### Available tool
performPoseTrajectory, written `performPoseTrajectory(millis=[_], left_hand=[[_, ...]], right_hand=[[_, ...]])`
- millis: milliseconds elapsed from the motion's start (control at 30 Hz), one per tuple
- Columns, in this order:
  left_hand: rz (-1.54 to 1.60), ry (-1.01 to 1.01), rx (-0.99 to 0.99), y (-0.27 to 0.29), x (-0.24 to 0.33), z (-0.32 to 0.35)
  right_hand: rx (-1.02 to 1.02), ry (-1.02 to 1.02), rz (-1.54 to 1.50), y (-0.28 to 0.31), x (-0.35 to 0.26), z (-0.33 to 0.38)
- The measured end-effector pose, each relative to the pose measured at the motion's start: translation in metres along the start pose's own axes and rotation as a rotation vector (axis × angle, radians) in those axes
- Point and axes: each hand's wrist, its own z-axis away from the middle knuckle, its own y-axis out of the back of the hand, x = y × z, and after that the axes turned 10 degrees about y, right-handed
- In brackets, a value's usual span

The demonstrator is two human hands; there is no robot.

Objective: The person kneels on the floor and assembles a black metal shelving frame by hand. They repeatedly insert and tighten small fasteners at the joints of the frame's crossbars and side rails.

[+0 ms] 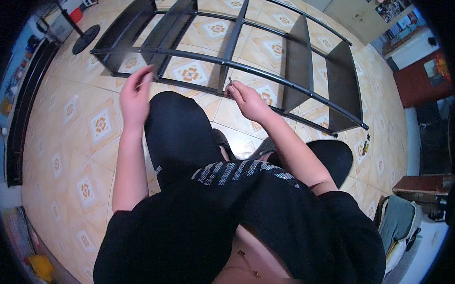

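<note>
Fingers of the right hand (247, 100) are pinching a small, rigid, lightweight metal fastener (230, 82) beside the front rail of the dark steel shelving frame (265, 73) lying on the tiled floor (77, 147), while the left hand (134, 95) is hovering half-open, holding nothing.

One head view looks steeply down from above; near the hands; the floor (77, 147) spreads below.

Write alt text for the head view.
A person crouches over a dark metal shelf frame lying on a patterned tile floor. The right hand pinches a small metal part at the frame's rail; the left hand hovers nearby.
</note>
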Motion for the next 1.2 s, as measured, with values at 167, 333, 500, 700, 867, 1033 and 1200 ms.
performPoseTrajectory(millis=[167,333,500,700,867,1033,1200], left_hand=[[-0.24,0.073,-0.606,-0.056,0.053,0.01],[-0.591,-0.124,-0.718,-0.101,0.035,0.012],[-0.422,0.257,-0.654,-0.129,-0.027,-0.003],[-0.279,0.374,-0.495,-0.201,-0.131,-0.032],[-0.54,0.316,-0.343,-0.227,-0.173,-0.045],[-0.558,0.332,-0.344,-0.245,-0.173,-0.051],[-0.545,0.319,-0.283,-0.25,-0.189,-0.049]], right_hand=[[-0.201,0.126,0.182,0.009,-0.047,0.0],[-0.254,0.088,0.185,0.02,-0.027,-0.005],[-0.109,-0.161,0.103,0.025,0.016,-0.015],[-0.151,-0.344,0.186,0.033,0.081,-0.019],[-0.375,-0.32,0.331,0.018,0.087,-0.022],[-0.479,-0.222,0.359,0.005,0.1,-0.012],[-0.565,-0.31,0.346,0.013,0.091,-0.009]])
